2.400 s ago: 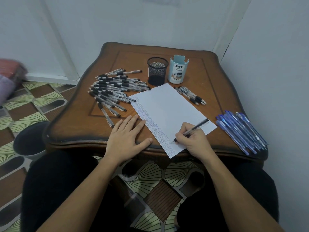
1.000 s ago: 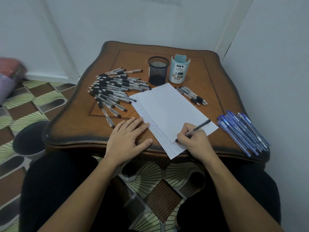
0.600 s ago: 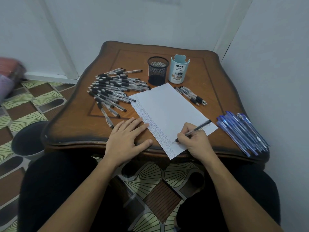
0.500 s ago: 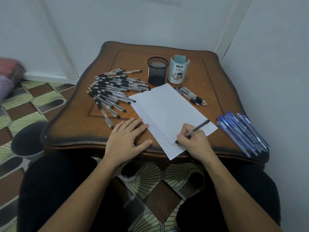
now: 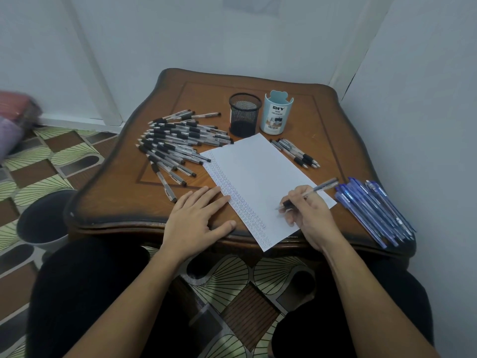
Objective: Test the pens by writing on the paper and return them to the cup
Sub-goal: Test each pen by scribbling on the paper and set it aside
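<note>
Scalloped wooden table (image 5: 322, 140), white paper (image 5: 258, 177), right hand (image 5: 312, 218) gripping seemingly clear pen (image 5: 315, 189)

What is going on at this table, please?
A person is testing pens at a wooden table. The right hand grips a pen with its tip on the paper; the left hand rests flat at the paper's left edge, beside a strip of small marks. A pile of black pens lies on the left, a small bunch right of the paper, and blue pens at the far right. No pens show in the mesh cup or the organizer behind.
</note>
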Action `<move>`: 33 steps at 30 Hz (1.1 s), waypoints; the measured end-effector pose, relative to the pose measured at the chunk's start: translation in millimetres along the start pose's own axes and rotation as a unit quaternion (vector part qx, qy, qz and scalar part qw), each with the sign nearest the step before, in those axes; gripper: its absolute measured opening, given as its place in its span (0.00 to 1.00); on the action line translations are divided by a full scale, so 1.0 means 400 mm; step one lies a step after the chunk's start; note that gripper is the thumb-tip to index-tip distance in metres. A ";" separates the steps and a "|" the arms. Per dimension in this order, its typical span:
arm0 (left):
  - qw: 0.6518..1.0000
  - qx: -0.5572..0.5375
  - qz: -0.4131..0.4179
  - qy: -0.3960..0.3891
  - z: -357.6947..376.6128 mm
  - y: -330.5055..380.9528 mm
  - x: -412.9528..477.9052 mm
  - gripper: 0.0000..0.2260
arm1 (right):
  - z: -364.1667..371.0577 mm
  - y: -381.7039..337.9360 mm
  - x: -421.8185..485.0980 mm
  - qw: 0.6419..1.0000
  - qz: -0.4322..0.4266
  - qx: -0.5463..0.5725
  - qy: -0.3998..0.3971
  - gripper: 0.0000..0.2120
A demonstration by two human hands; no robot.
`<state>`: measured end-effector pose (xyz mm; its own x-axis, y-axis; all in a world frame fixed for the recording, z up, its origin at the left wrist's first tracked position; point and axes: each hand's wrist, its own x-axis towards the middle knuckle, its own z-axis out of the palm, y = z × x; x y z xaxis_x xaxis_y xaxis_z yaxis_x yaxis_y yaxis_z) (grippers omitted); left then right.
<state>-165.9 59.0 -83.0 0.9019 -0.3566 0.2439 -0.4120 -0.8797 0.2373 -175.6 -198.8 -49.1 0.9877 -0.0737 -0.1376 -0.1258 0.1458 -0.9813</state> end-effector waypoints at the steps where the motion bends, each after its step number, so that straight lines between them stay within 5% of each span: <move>1: 1.000 -0.001 0.000 0.000 0.000 0.000 0.000 0.32 | -0.002 0.000 0.005 1.000 0.003 0.002 -0.010 0.06; 3: 1.000 -0.002 0.000 -0.002 0.000 -0.001 0.000 0.32 | -0.006 -0.002 0.010 0.999 0.006 -0.001 -0.035 0.03; 7: 1.000 -0.002 0.000 -0.002 0.001 -0.002 0.000 0.32 | -0.004 -0.018 0.017 0.998 0.029 0.004 -0.054 0.34; 11: 1.000 -0.005 0.002 0.001 0.001 -0.001 0.000 0.32 | -0.003 -0.038 0.022 0.998 0.008 -0.004 -0.061 0.44; 26: 1.000 -0.028 -0.003 0.006 0.004 -0.004 0.004 0.31 | -0.016 -0.122 0.132 0.989 0.030 -0.142 0.001 0.22; 29: 0.999 -0.040 -0.011 0.008 0.002 -0.005 0.006 0.33 | -0.025 -0.144 0.185 0.950 -0.014 -0.307 0.062 0.16; 33: 0.999 -0.048 -0.015 0.008 0.000 -0.005 0.008 0.33 | -0.046 -0.164 0.269 0.849 -0.057 -0.506 0.139 0.04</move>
<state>-162.3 59.6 -82.8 0.9123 -0.3249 0.2492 -0.3958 -0.8556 0.3335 -62.8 -234.6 -2.0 0.9563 -0.2817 0.0777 -0.1853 -0.7900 -0.5845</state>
